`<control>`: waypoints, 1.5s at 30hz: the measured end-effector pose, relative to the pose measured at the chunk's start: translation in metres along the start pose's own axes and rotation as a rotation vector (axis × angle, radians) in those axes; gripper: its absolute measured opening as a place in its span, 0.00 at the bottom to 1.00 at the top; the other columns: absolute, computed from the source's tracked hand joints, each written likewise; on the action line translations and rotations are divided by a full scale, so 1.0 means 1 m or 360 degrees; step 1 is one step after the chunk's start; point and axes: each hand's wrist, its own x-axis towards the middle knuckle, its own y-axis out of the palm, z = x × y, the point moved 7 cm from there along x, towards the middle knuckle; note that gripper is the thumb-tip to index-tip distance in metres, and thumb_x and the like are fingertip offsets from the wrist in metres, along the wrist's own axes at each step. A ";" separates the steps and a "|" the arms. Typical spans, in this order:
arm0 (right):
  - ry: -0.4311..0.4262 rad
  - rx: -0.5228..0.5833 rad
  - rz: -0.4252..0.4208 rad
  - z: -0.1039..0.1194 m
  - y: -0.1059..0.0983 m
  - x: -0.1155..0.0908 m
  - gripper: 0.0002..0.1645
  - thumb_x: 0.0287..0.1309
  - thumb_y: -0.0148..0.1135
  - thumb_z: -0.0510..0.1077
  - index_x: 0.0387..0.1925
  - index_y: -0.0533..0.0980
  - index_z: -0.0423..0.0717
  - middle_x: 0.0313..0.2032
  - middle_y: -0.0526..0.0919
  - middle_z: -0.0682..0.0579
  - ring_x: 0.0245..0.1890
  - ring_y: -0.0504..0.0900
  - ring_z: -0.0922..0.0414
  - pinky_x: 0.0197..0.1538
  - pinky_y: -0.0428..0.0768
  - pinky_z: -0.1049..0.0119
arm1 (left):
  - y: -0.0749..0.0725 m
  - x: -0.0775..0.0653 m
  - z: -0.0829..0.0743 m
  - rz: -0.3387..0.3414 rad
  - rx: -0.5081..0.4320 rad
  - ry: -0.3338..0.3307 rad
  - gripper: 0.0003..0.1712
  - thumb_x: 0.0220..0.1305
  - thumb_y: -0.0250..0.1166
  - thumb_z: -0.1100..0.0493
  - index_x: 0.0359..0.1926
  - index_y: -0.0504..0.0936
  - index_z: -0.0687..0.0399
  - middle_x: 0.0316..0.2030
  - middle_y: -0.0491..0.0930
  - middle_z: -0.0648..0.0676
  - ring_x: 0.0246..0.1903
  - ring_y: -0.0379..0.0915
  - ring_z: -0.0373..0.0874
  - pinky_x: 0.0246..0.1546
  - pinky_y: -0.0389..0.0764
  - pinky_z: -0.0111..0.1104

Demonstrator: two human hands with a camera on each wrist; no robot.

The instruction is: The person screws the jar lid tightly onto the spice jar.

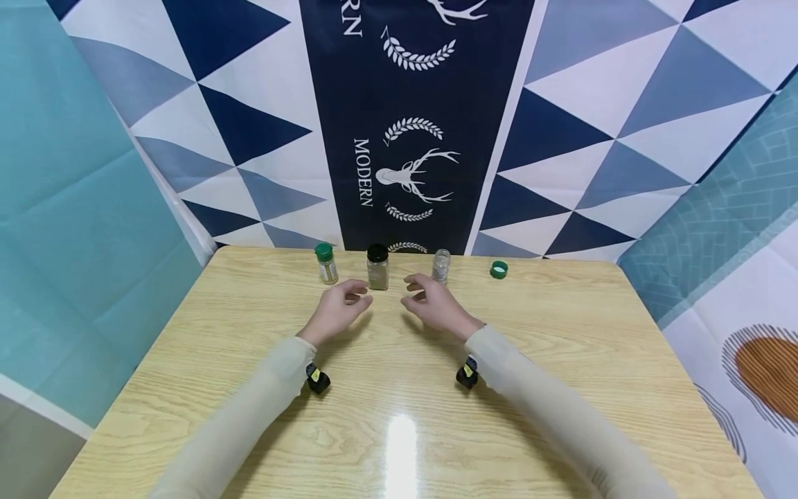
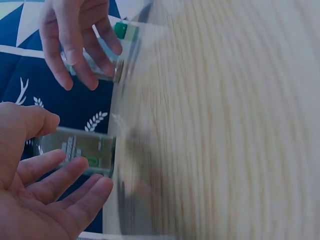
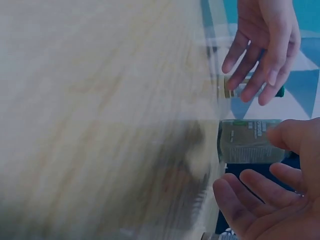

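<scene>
A square glass spice jar with a black lid (image 1: 377, 267) stands upright near the back of the table. My left hand (image 1: 341, 305) is to its front left, fingers loosely bent and holding nothing. On the other side, my right hand (image 1: 434, 303) reaches in from the front right, also holding nothing. Both wrist views show the jar (image 2: 82, 150) close to the fingers. Behind the left hand stands a small jar with a green cap (image 1: 325, 263). A clear glass jar without a lid (image 1: 441, 265) stands just behind the right hand, which partly covers it.
A loose green cap (image 1: 499, 269) lies on the table at the back right. The wooden table (image 1: 399, 388) ends at a patterned cloth backdrop (image 1: 411, 138). Blue-green cloth (image 1: 75, 208) hangs along the left side.
</scene>
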 end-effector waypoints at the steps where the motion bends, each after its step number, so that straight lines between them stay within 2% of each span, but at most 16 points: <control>1: -0.0005 -0.0007 0.0006 -0.001 -0.001 -0.004 0.31 0.71 0.62 0.43 0.69 0.68 0.33 0.62 0.79 0.33 0.54 0.85 0.41 0.61 0.84 0.50 | 0.002 -0.001 -0.002 0.0006 -0.0001 0.0012 0.26 0.74 0.64 0.53 0.66 0.77 0.61 0.58 0.83 0.63 0.56 0.82 0.59 0.60 0.83 0.48; 7: -0.0060 -0.0050 -0.0001 -0.003 -0.013 -0.022 0.30 0.71 0.63 0.43 0.68 0.70 0.33 0.63 0.79 0.34 0.56 0.84 0.40 0.60 0.84 0.50 | 0.013 -0.008 -0.010 0.0070 -0.0044 0.0037 0.27 0.74 0.65 0.52 0.68 0.75 0.60 0.62 0.80 0.62 0.61 0.79 0.59 0.62 0.81 0.49; 11: -0.0100 -0.0086 -0.0074 -0.001 -0.027 -0.028 0.26 0.70 0.63 0.42 0.65 0.73 0.34 0.59 0.81 0.34 0.55 0.84 0.41 0.57 0.86 0.51 | 0.021 -0.011 -0.014 0.0099 -0.0059 0.0063 0.29 0.74 0.65 0.52 0.69 0.75 0.61 0.63 0.80 0.62 0.63 0.77 0.59 0.63 0.80 0.49; 16: -0.0163 -0.0117 -0.0292 0.000 -0.048 -0.030 0.18 0.71 0.62 0.41 0.58 0.79 0.37 0.47 0.88 0.42 0.47 0.87 0.49 0.48 0.88 0.58 | 0.031 -0.012 -0.021 0.0115 -0.0109 0.0098 0.30 0.74 0.65 0.52 0.70 0.74 0.61 0.65 0.78 0.62 0.65 0.75 0.59 0.64 0.80 0.48; 19: -0.0193 -0.0104 -0.0434 0.001 -0.061 -0.030 0.15 0.71 0.62 0.41 0.55 0.81 0.38 0.43 0.89 0.45 0.44 0.87 0.52 0.45 0.87 0.62 | 0.036 -0.012 -0.024 0.0132 -0.0149 0.0104 0.31 0.73 0.65 0.52 0.70 0.73 0.61 0.66 0.77 0.61 0.66 0.74 0.59 0.65 0.79 0.48; 23: -0.0196 -0.0048 -0.0601 -0.001 -0.078 -0.029 0.15 0.70 0.62 0.41 0.53 0.81 0.38 0.44 0.88 0.45 0.45 0.86 0.51 0.44 0.84 0.65 | 0.042 -0.012 -0.030 0.0135 -0.0204 0.0106 0.31 0.73 0.66 0.52 0.71 0.73 0.59 0.66 0.77 0.61 0.67 0.74 0.59 0.66 0.78 0.48; 29: -0.0180 0.0022 -0.0803 -0.014 -0.093 -0.025 0.15 0.70 0.63 0.43 0.52 0.81 0.39 0.51 0.85 0.44 0.52 0.84 0.49 0.50 0.85 0.56 | 0.048 -0.013 -0.036 0.0133 -0.0278 0.0114 0.34 0.73 0.66 0.51 0.74 0.69 0.57 0.70 0.72 0.63 0.69 0.71 0.60 0.68 0.76 0.49; 36: -0.0044 0.0265 -0.0770 -0.036 -0.098 -0.015 0.23 0.72 0.61 0.48 0.63 0.76 0.42 0.62 0.81 0.41 0.63 0.79 0.47 0.63 0.80 0.51 | 0.057 -0.010 -0.042 0.0137 -0.0423 0.0111 0.38 0.72 0.66 0.55 0.77 0.63 0.61 0.76 0.63 0.61 0.73 0.64 0.63 0.69 0.74 0.49; 41: 0.0033 0.0371 -0.0641 -0.052 -0.093 -0.002 0.33 0.73 0.60 0.49 0.73 0.67 0.41 0.70 0.73 0.41 0.71 0.72 0.45 0.73 0.72 0.48 | 0.064 -0.007 -0.046 0.0134 -0.0449 0.0112 0.40 0.72 0.66 0.55 0.78 0.60 0.59 0.77 0.61 0.61 0.74 0.61 0.63 0.70 0.72 0.50; 45: 0.0060 0.0396 -0.0541 -0.059 -0.088 0.006 0.37 0.73 0.61 0.47 0.76 0.62 0.39 0.72 0.70 0.39 0.72 0.69 0.43 0.75 0.70 0.48 | 0.067 -0.004 -0.044 0.0108 -0.0424 0.0101 0.41 0.72 0.66 0.54 0.79 0.60 0.59 0.77 0.61 0.60 0.74 0.61 0.63 0.70 0.73 0.50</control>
